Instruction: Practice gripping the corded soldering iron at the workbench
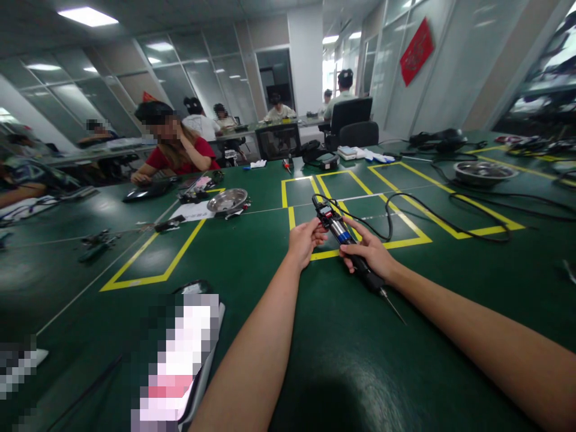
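Observation:
An electric screwdriver [355, 255] with a black body, a blue ring and a silver collar lies slanted in my right hand [371, 252], whose fingers are wrapped round it. Its long thin bit points toward me, down and to the right. My left hand [306, 241] is closed at the far end of the tool, fingertips pressed near a small black and red part [324, 212]. What exactly those fingertips pinch is too small to make out. A black cable leaves the tool's far end and curves to the right over the green table [342, 360].
Yellow tape outlines mark the table. A metal bowl [227, 201] stands at the left, another [486, 171] at the right among black cables [477, 216]. A blurred-out phone-like screen [180, 360] is near my left forearm. A person in red [180, 144] sits across the table.

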Demonstrator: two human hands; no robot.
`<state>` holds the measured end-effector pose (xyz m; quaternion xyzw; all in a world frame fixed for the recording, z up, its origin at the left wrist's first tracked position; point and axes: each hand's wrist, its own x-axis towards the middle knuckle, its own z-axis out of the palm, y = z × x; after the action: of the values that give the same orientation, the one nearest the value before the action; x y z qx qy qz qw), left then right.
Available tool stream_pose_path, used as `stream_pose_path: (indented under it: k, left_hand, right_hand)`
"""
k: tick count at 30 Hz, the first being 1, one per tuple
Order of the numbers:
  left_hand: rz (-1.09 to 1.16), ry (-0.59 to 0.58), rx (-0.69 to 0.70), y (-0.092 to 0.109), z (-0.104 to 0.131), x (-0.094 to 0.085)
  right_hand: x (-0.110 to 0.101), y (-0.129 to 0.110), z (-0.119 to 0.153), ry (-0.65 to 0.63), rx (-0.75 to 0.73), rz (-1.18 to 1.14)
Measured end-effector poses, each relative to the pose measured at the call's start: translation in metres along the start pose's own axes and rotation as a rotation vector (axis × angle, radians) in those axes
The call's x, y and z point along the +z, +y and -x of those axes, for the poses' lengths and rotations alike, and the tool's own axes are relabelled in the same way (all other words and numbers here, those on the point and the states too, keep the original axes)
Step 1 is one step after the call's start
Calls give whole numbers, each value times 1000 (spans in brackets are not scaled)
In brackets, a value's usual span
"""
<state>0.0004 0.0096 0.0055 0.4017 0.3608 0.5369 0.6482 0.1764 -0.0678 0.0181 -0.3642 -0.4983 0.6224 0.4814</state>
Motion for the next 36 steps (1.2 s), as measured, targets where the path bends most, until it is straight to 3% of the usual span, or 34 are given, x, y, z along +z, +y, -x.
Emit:
stream_pose_path:
  k: [11, 36]
  left_hand:
    - [2, -50, -7, -2, 0, -1]
    - [79, -45, -25, 1, 2, 1]
  right_hand:
    - [0, 0, 1, -5, -19, 9]
    - [-1, 1, 1, -25, -3, -11]
